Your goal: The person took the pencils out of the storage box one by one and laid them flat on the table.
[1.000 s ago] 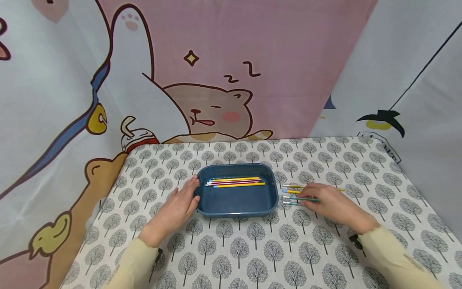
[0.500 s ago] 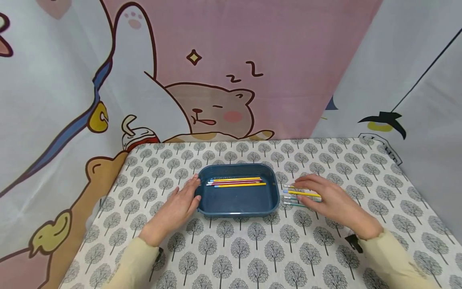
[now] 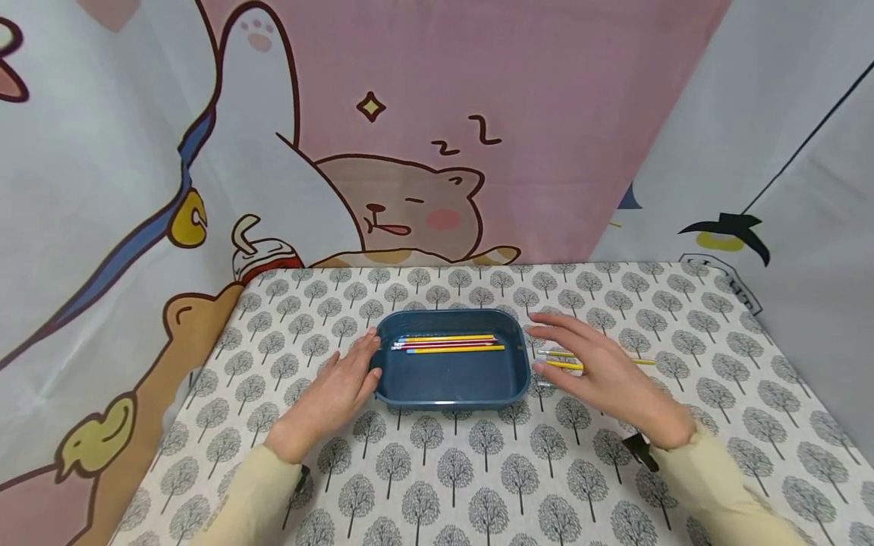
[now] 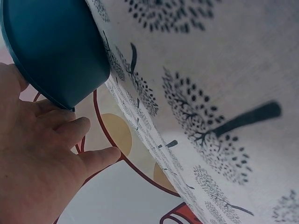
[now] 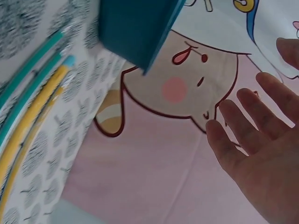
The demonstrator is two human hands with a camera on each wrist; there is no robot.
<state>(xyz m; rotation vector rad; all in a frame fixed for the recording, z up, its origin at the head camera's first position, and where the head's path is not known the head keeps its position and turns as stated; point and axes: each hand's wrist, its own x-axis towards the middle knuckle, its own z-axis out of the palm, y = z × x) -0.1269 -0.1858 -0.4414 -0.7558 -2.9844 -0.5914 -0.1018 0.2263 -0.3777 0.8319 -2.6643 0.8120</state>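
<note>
A dark blue plastic tray (image 3: pixel 447 383) stands mid-table, with several yellow and red pencils (image 3: pixel 451 345) lying lengthwise inside it. My left hand (image 3: pixel 337 394) rests against the tray's left end, its fingers extended along the outside and rim. To the right of the tray, my right hand (image 3: pixel 604 368) hovers with spread fingers and holds nothing, its fingertips close to the right rim. Beneath it lie yellow pencils (image 5: pixel 35 109) and green pencils (image 5: pixel 32 65) on the cloth, side by side; in the head view the hand partly covers them.
A white tablecloth (image 3: pixel 451 462) printed with grey trees covers the table. Behind it hangs a pink and white cartoon curtain (image 3: pixel 546 136), which continues down both sides. Small black wrist devices (image 3: pixel 639 451) show at the sleeves.
My right hand has lifted off the loose pencils, spread its fingers and shifted left towards the tray. The left hand and the tray stay in place.
</note>
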